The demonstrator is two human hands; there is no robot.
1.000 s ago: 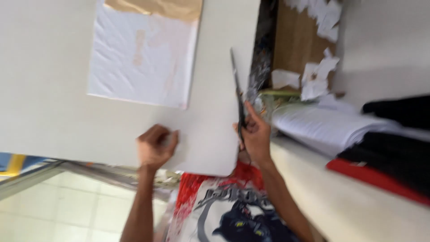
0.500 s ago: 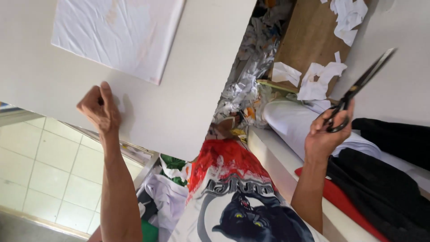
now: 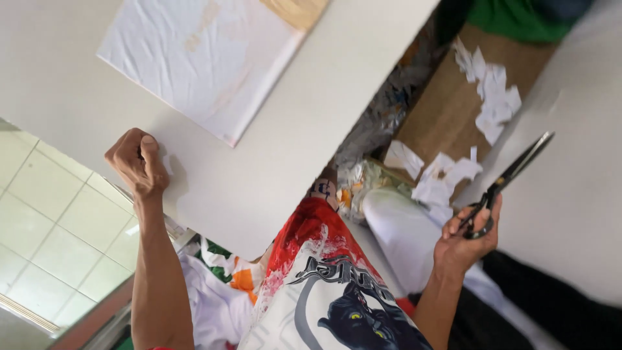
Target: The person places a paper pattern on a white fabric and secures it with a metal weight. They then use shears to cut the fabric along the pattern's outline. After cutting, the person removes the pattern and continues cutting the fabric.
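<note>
My right hand [image 3: 465, 238] grips the handles of black scissors [image 3: 509, 179], blades closed and pointing up-right over a white surface [image 3: 570, 194]. My left hand [image 3: 137, 162] is closed in a fist, resting at the near edge of a white table [image 3: 272, 162]; whether it pinches something small I cannot tell. On that table lies a flat white sheet [image 3: 201, 65] with a tan strip at its far end. Between my arms hangs a printed shirt, red and white with a black cat's head [image 3: 350, 311].
A brown cardboard box [image 3: 447, 110] with several white paper scraps [image 3: 489, 97] sits in the gap between the two white surfaces. Crumpled plastic [image 3: 382, 110], folded white cloth [image 3: 402, 233], dark fabric [image 3: 538, 304] and green cloth [image 3: 518, 19] lie around it. Tiled floor [image 3: 45, 220] shows at left.
The view has shifted. My right hand with the scissors came away from the sheet's edge and moved right, over the other white surface. My left fist stays at the table's edge.
</note>
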